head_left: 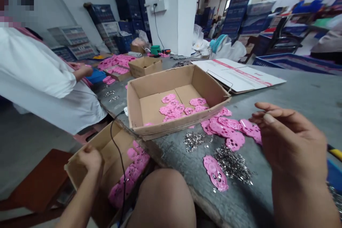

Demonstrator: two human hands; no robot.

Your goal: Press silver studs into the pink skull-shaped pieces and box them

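Note:
My left hand (91,158) is curled at the rim of a lower cardboard box (107,139) beside the table, fingers closed over its edge and slightly blurred. Pink plastic pieces (132,171) lie along that box's right side. Above the table, my right hand (296,142) has its thumb and fingers drawn together; whatever sits between them is too small to make out. Nearest to it is a heap of pink plastic pieces (226,127). One pink piece with shiny bits (216,172) lies by a pile of small metal parts (232,164). A second metal pile (193,140) is further left.
A shallow cardboard box (160,130) with pink pieces stands on the grey table (310,92). Behind it lies a flattened white carton (237,74). A black cable (119,149) hangs across the lower box. Another person in white (40,67) works at the left.

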